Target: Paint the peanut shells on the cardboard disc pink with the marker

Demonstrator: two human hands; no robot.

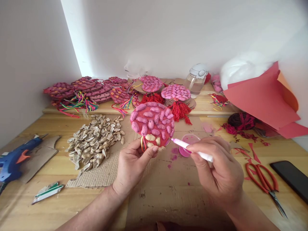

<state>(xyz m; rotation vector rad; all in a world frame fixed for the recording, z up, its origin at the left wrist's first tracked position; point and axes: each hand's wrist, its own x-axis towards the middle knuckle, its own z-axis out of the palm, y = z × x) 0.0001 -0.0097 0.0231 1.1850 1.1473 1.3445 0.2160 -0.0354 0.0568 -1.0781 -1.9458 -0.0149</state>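
My left hand [134, 163] grips the lower edge of a round red disc [152, 123] covered with peanut shells, its thumb across the front. Most shells on it are pink; a few near the thumb are plain tan. A loop of red and yellow string hangs at the disc's lower left. In my right hand [218, 163] is a white marker-like pen [194, 150], its pink-stained tip close to the disc's right edge; whether it touches cannot be told. Behind the pen, a small round dish of pink paint [186, 150] sits on the stained cardboard [168, 192].
Tan peanut shells [96, 141] are heaped at left, near a blue glue gun [14, 157]. Decorated discs with tassels [84, 89] and a water bottle [196, 80] line the raised back shelf. Red-handled scissors [263, 179], a black phone [291, 179] and red paper [262, 96] are at right.
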